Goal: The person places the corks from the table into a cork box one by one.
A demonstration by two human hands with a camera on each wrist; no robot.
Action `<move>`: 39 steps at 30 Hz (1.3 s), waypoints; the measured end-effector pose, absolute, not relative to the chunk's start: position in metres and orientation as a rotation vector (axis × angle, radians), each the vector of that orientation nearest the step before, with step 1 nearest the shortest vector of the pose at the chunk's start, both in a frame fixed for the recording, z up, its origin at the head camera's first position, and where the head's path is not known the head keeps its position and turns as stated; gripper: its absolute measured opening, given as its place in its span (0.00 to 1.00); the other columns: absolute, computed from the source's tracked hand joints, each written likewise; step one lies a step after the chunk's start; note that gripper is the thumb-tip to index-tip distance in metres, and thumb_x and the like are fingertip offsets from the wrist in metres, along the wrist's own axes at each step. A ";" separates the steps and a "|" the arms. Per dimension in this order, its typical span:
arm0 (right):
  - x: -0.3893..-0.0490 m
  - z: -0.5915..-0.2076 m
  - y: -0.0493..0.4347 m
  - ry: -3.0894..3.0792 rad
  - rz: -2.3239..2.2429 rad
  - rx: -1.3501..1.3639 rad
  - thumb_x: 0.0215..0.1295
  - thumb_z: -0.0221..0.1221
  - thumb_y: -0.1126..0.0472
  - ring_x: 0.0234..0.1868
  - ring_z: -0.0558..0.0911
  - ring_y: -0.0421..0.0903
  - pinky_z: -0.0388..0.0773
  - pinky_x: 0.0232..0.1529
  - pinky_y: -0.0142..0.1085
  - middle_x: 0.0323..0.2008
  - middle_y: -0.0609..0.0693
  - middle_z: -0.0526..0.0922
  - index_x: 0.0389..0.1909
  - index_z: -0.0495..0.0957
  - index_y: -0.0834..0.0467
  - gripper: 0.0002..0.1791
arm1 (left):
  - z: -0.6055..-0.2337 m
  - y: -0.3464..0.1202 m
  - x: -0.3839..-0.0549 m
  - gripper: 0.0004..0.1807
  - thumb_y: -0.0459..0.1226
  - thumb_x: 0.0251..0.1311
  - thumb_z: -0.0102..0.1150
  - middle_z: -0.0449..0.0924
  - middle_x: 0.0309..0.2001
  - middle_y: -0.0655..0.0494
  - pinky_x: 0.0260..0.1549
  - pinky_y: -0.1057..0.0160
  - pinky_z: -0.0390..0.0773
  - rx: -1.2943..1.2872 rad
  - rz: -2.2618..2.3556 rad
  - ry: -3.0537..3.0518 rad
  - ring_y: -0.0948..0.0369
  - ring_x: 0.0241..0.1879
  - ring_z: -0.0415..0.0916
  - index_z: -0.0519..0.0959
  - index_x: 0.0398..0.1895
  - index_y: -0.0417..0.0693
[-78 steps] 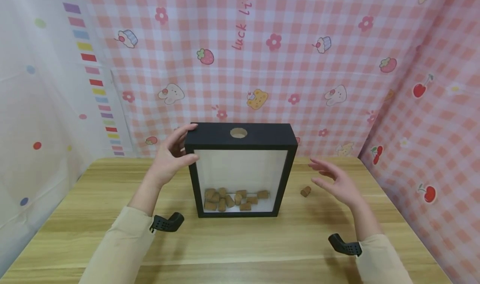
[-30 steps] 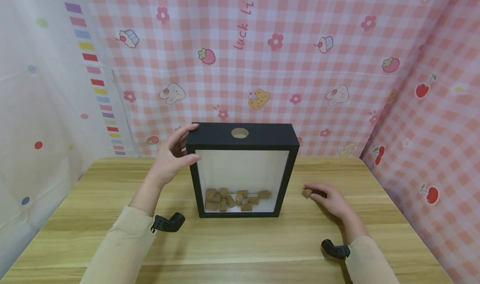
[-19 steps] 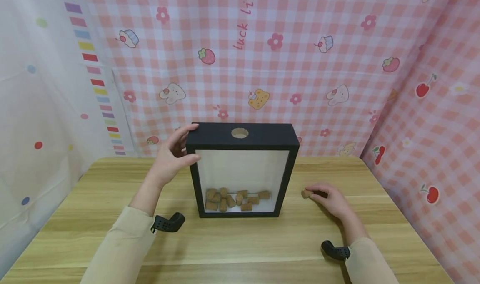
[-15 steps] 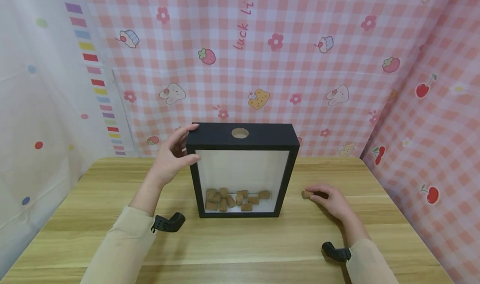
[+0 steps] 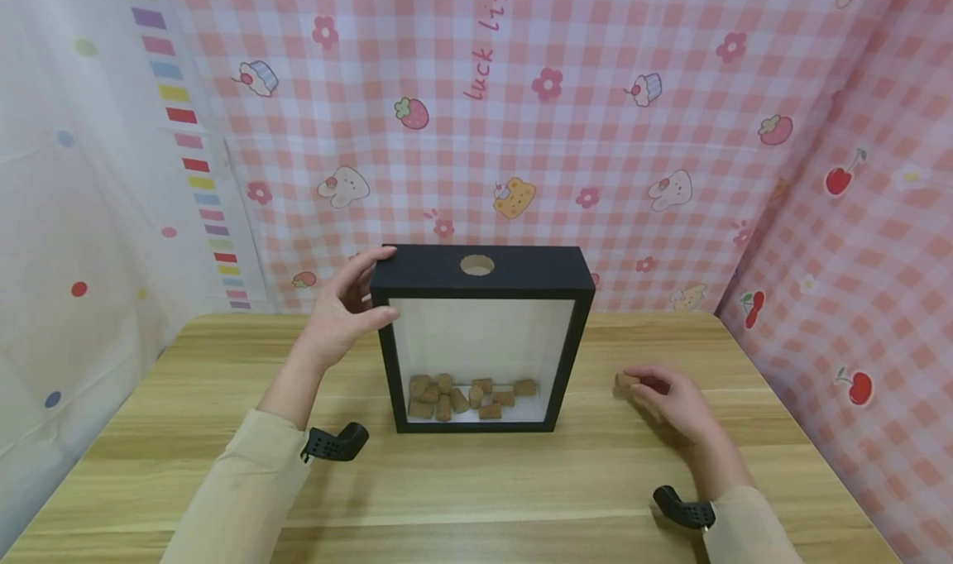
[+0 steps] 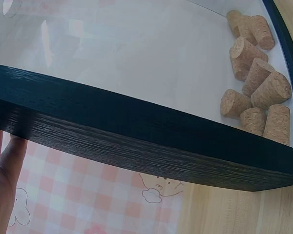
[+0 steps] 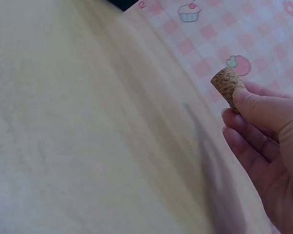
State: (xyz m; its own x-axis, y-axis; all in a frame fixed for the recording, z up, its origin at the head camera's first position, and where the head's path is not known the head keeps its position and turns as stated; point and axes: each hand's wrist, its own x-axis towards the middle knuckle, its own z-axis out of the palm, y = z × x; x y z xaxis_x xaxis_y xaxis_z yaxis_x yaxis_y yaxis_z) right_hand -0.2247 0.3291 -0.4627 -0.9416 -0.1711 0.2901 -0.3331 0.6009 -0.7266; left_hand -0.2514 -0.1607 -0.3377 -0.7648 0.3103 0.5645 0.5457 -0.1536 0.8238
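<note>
A black-framed display box point(image 5: 482, 271) with a clear front and a round hole point(image 5: 477, 265) in its top stands upright on the table. Inside, several cork stoppers point(image 5: 444, 407) lie along the bottom; the left wrist view shows the corks point(image 6: 272, 90) up close. My left hand point(image 5: 337, 316) holds the box by its upper left corner, thumb on the front edge and fingers reaching over the top and side. To the right of the box, my right hand point(image 5: 673, 403) pinches a single cork point(image 7: 227, 85) between thumb and fingers, raised over the table in the right wrist view.
The wooden table point(image 5: 447, 498) spreads out around the box. A pink checked cloth point(image 5: 581, 150) hangs close behind it, with a white dotted cloth point(image 5: 82, 217) at the left. Each wrist bears a black camera mount point(image 5: 337, 442).
My right hand has come down to the loose cork on the table, taken it between thumb and fingers, then lifted it slightly to the right. The left hand and box stay in place.
</note>
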 end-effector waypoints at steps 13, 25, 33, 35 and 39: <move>-0.234 -0.429 0.328 -2.511 1.267 0.502 0.68 0.60 0.69 0.41 0.77 0.31 0.74 0.41 0.23 0.45 0.61 0.80 0.53 0.81 0.67 0.14 | -0.338 -0.160 -0.252 0.39 0.19 0.55 0.61 0.77 0.60 0.54 0.44 0.64 0.77 -0.996 -2.032 -1.911 0.57 0.54 0.76 0.70 0.70 0.51; -0.242 -0.367 0.313 -2.330 1.239 0.577 0.66 0.59 0.76 0.42 0.77 0.30 0.73 0.42 0.20 0.45 0.41 0.79 0.52 0.79 0.72 0.15 | -0.336 -0.160 -0.251 0.38 0.20 0.54 0.62 0.77 0.59 0.55 0.43 0.64 0.77 -0.988 -2.032 -1.914 0.57 0.54 0.76 0.70 0.70 0.51; -0.237 -0.314 0.294 -2.215 1.253 0.659 0.64 0.60 0.76 0.44 0.78 0.34 0.74 0.44 0.21 0.47 0.39 0.78 0.53 0.80 0.70 0.16 | -0.336 -0.160 -0.251 0.38 0.20 0.54 0.62 0.77 0.60 0.55 0.43 0.64 0.77 -0.987 -2.043 -1.911 0.57 0.55 0.76 0.71 0.70 0.51; -0.237 -0.305 0.289 -2.186 1.248 0.696 0.63 0.60 0.78 0.44 0.78 0.35 0.74 0.44 0.22 0.47 0.40 0.78 0.52 0.80 0.70 0.16 | -0.336 -0.160 -0.251 0.38 0.20 0.54 0.62 0.77 0.60 0.55 0.44 0.64 0.77 -0.988 -2.042 -1.911 0.57 0.55 0.76 0.70 0.70 0.51; -0.235 -0.288 0.277 -2.119 1.231 0.798 0.60 0.60 0.82 0.42 0.78 0.39 0.74 0.41 0.23 0.45 0.43 0.79 0.50 0.81 0.71 0.17 | -0.336 -0.161 -0.252 0.38 0.20 0.54 0.62 0.77 0.60 0.55 0.44 0.64 0.77 -0.988 -2.037 -1.919 0.56 0.56 0.76 0.70 0.70 0.52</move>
